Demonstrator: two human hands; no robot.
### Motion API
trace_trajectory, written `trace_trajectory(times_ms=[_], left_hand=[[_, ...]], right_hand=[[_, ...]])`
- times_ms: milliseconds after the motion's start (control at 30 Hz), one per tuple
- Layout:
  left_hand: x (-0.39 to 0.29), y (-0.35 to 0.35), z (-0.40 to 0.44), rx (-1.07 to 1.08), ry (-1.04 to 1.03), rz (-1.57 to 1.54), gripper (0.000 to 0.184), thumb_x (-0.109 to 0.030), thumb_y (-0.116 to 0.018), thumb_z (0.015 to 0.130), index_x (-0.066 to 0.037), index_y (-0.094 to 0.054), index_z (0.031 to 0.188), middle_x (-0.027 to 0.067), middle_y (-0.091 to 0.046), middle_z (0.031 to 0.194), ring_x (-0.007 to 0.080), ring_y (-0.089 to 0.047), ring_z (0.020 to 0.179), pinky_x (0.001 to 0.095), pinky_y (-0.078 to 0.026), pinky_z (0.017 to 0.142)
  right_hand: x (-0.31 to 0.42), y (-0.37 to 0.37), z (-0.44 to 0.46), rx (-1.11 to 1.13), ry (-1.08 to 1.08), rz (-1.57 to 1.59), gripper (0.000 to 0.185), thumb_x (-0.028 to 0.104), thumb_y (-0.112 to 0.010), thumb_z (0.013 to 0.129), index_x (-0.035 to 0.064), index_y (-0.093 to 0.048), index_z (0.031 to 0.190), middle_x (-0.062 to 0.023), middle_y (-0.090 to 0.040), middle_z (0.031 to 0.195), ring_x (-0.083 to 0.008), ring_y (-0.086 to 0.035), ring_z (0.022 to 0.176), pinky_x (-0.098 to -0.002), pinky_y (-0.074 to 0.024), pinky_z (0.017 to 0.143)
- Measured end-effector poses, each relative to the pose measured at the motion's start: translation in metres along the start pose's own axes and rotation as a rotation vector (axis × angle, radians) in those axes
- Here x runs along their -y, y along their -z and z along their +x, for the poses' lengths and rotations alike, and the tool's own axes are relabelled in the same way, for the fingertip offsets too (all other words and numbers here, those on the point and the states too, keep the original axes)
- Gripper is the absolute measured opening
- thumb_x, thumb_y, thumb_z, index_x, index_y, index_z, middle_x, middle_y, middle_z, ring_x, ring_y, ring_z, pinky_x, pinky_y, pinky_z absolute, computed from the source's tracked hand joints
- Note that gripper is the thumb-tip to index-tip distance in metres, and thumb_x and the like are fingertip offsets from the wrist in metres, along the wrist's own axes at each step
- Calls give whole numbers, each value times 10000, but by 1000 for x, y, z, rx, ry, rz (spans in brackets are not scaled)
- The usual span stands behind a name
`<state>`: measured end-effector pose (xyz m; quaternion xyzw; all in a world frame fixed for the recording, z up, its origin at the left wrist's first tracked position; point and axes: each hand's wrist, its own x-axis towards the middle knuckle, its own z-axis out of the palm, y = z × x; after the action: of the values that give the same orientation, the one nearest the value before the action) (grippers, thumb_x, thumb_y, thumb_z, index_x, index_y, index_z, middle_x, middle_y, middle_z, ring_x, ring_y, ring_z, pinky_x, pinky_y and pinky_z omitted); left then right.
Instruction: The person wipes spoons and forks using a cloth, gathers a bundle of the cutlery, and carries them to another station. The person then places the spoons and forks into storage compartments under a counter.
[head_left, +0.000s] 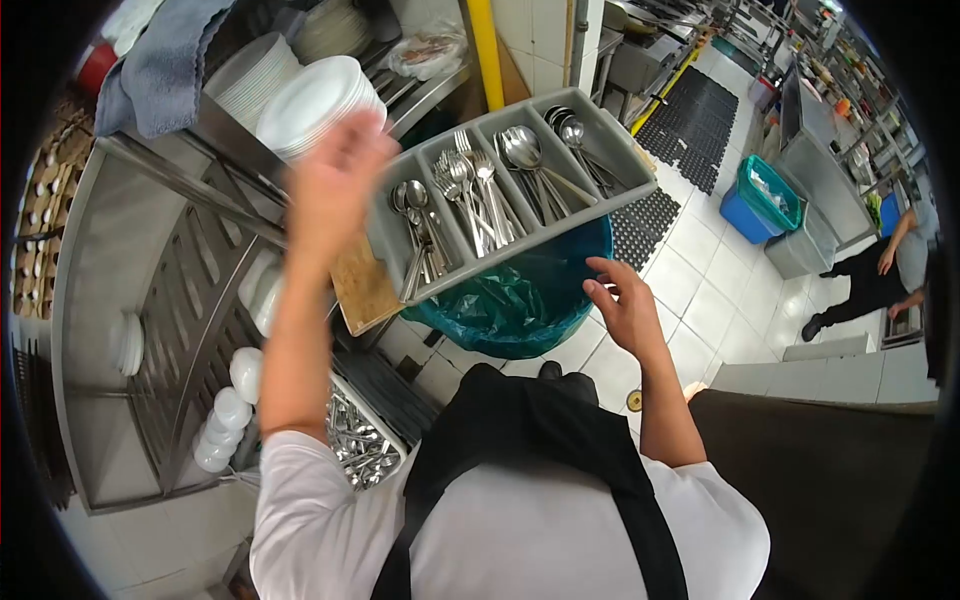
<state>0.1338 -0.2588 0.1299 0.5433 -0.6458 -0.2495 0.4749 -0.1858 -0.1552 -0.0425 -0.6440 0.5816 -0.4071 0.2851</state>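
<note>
A grey cutlery tray (pixel 437 281) with several compartments rests on a wooden board (pixel 362 285) above a bin lined with a green bag (pixel 510 310). Spoons (pixel 420 225) lie in its left compartment, forks (pixel 485 185) in the one beside it, and more spoons (pixel 525 150) in the compartments to the right. My left hand (pixel 345 165) is raised at the tray's left end, in front of the stacked white plates (pixel 320 95); motion smears its fingers. My right hand (pixel 622 300) hangs just off the tray's lower right side, fingers apart, holding nothing.
A container of loose cutlery (pixel 360 440) sits at the lower left, near white bowls (pixel 225 415) on a metal rack. A grey cloth (pixel 165 75) hangs at the upper left. A blue bin (pixel 755 205) and another person (pixel 880 255) are at the right.
</note>
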Motion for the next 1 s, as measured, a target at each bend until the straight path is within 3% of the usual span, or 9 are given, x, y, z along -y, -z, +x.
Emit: trace_trajectory(times_ms=[67,167,267,433,533,667,700,933,1000], left_hand=[[74,-50,-28,268,337,-447,400,-197,-685,910,-60,-577,1270,43,-646,1168,135,-610,1044,291,-490,905],[108,-102,-61,141,668,-741,664,-227,-700,878,47,-398,1402,135,-508,1369,208,-455,1268,383,-290,1103],[123,-134,-59,86,722,-773,701,-236,-694,879,78,-365,1413,172,-468,1395,217,-447,1260,360,-284,1096],[111,-171,-44,14,621,-479,677,-201,-721,819,168,-401,1289,283,-541,1233,274,-566,1108,389,-431,941],[121,-190,-24,-93,741,-373,657,-182,-713,818,207,-406,1249,301,-563,1188,271,-554,1156,389,-420,963],[113,-192,-9,-47,812,-567,475,-171,-719,808,215,-568,1041,263,-655,993,303,-652,951,396,-500,834],[125,-198,-6,-89,820,-605,421,-196,-743,807,187,-630,938,238,-675,908,283,-675,824,382,-526,712],[137,-203,14,-65,940,-173,593,-353,-762,838,153,-604,1103,217,-678,1039,258,-692,839,383,-555,719],[157,-206,13,-46,881,-309,558,-395,-773,819,87,-636,1067,159,-698,954,232,-700,774,411,-570,693]], right_hand=[[6,0,8,19,23,10,322,184,-683,883,31,-637,1163,-172,-647,1049,-295,-640,877,-364,-511,723],[13,-3,21,32,92,7,313,182,-683,883,29,-639,1153,-164,-648,1026,-293,-638,851,-356,-505,704],[9,-5,42,23,131,57,295,175,-679,885,31,-644,1141,-159,-647,1013,-296,-636,805,-354,-497,682],[-2,-7,90,-58,243,2,252,204,-658,891,29,-656,1072,-158,-651,999,-328,-599,721,-377,-480,654],[-19,-15,119,-73,248,25,248,201,-658,891,31,-657,1071,-152,-654,995,-324,-613,744,-372,-489,666],[-45,-34,146,-100,234,235,222,179,-644,895,31,-662,1060,-152,-663,952,-278,-653,808,-355,-511,688],[-47,-36,148,-110,236,227,218,175,-644,894,30,-663,1056,-153,-664,944,-270,-656,806,-352,-512,689],[-41,-32,150,-79,103,254,202,163,-652,894,23,-665,1038,-153,-669,928,-257,-663,801,-337,-519,704],[-38,-31,153,-53,107,265,201,160,-651,894,20,-665,1038,-154,-671,936,-262,-664,807,-338,-521,710]])
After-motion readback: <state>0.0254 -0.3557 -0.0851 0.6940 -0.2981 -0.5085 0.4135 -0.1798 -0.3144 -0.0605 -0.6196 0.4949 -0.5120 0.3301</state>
